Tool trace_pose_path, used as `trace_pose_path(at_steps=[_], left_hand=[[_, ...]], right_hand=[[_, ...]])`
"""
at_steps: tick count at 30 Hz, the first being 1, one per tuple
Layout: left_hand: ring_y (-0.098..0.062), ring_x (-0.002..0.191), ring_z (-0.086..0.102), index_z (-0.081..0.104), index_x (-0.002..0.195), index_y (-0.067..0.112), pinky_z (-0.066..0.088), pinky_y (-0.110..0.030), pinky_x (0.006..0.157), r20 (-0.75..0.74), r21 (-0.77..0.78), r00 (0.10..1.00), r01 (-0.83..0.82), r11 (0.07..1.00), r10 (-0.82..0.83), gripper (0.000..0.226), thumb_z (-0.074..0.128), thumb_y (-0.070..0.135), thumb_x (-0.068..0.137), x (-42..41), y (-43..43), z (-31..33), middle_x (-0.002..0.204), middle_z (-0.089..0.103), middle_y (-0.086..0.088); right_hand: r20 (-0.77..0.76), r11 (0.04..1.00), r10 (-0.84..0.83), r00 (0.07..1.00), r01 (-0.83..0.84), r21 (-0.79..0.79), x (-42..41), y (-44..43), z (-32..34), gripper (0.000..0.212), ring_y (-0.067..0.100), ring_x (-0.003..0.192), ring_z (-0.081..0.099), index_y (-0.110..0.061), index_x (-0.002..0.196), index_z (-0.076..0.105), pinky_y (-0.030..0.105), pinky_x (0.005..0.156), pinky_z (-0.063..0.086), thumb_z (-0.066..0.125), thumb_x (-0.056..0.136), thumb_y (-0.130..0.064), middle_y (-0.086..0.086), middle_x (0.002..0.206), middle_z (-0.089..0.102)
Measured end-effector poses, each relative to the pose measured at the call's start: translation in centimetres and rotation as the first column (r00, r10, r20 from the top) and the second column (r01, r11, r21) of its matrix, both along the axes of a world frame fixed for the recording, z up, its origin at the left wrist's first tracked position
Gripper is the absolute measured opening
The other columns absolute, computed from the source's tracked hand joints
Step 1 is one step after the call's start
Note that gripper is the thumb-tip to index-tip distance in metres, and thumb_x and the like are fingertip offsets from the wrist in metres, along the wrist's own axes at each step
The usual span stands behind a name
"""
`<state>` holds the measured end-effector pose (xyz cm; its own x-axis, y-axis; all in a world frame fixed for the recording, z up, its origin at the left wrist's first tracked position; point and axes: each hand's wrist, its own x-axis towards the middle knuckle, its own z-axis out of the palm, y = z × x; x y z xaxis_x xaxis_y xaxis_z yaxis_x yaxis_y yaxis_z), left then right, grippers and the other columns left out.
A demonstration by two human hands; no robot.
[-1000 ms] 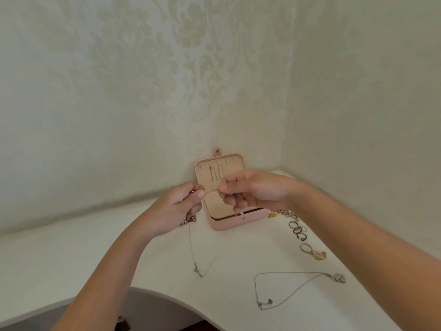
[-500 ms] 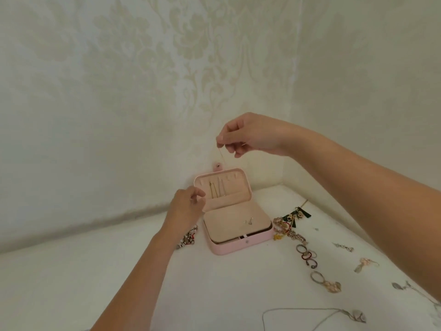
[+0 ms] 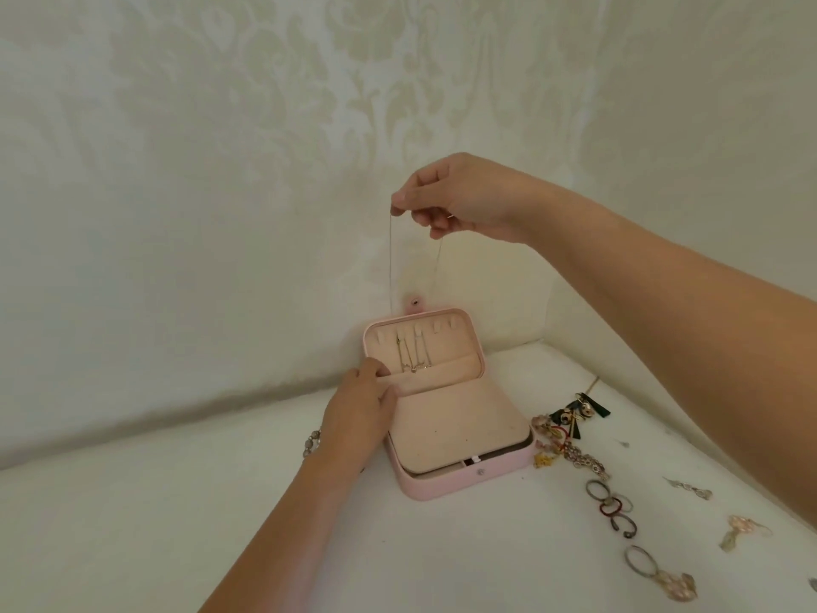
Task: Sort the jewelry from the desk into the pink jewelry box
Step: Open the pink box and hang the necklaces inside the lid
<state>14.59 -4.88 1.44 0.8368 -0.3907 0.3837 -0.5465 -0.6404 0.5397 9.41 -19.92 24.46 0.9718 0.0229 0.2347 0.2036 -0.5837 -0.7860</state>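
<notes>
Nearest me, below and to the right of my left grip (image 3: 362, 418), the unsorted pieces lie on the counter (image 3: 132, 524). There is a row of rings (image 3: 612, 508), a few earrings (image 3: 747, 528) further right, and a tangled heap (image 3: 570, 431) just beside the right wall of the pink jewelry box (image 3: 464, 482). A beaded bracelet (image 3: 311, 442) shows just left of my left wrist.

My left grip sits at the box's left side, where lid meets base. Its thumb and fingers pinch the left end of the lid pocket (image 3: 442, 371). I judge that it draws the pocket's edge forward and steadies the upright lid, so a pendant can drop in behind. Just right of that grip, two necklaces (image 3: 413, 353) hang from the lid's hooks (image 3: 437, 326) with their ends tucked into the pocket. The other hooks look free.

Well above the left grip, over the lid's snap tab (image 3: 414, 302), my right grip (image 3: 460, 199) pinches a fine chain (image 3: 391, 267) between thumb and forefinger, the other fingers curled. Two strands hang straight below it toward the lid's top edge. Held this high, the chain falls plumb and untangled. I cannot make out its lower end against the box. The step in hand, I think, is catching this chain on a free hook, and its thin strands could snag the necklaces beside it.
</notes>
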Motion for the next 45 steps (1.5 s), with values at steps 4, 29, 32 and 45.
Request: trace_pose_path(at_steps=[4,29,32,45], left_hand=[[-0.022,0.08,0.051,0.05,0.108,0.015,0.038,-0.03,0.066,-0.015,-0.061,1.0,-0.015,0.998,0.014,0.015,0.047,0.018,0.094,0.2,-0.4,-0.4,0.095,0.049,-0.002],[-0.024,0.073,0.051,0.054,0.105,0.012,0.044,-0.032,0.064,0.123,-0.211,0.992,0.011,0.977,0.016,0.013,0.047,0.011,0.095,-0.8,-1.5,-1.2,0.092,0.045,-0.003],[-0.025,0.072,0.052,0.058,0.099,0.012,0.048,-0.038,0.065,0.198,-0.204,0.979,-0.011,0.979,0.052,0.014,0.056,0.005,0.088,-0.5,-1.6,-1.4,0.09,0.043,-0.004],[-0.024,0.073,0.045,0.063,0.077,0.013,0.036,-0.031,0.061,0.45,-0.175,0.872,-0.128,0.976,0.195,0.024,0.079,0.0,0.064,0.0,-1.7,-1.7,0.082,0.05,-0.007]], right_hand=[[0.011,1.0,0.015,1.0,-0.015,0.007,2.1,0.7,-0.1,0.018,0.007,0.054,0.044,-0.007,0.094,0.068,0.018,0.064,0.049,0.061,0.091,-0.023,-0.004,0.063,0.053],[-0.027,1.0,0.01,1.0,-0.01,-0.008,4.4,1.0,-2.7,0.019,0.011,0.064,0.058,0.0,0.1,0.067,0.02,0.072,0.055,0.062,0.09,-0.016,0.002,0.074,0.062],[-0.014,0.999,0.007,1.0,-0.007,-0.04,4.3,0.7,-3.2,0.017,0.009,0.065,0.06,-0.002,0.099,0.069,0.019,0.074,0.056,0.064,0.089,-0.015,0.002,0.076,0.063],[0.145,0.999,-0.033,0.989,0.038,-0.037,4.1,0.3,-3.1,0.017,0.008,0.069,0.063,-0.003,0.098,0.071,0.022,0.077,0.057,0.067,0.087,-0.014,0.003,0.078,0.067]])
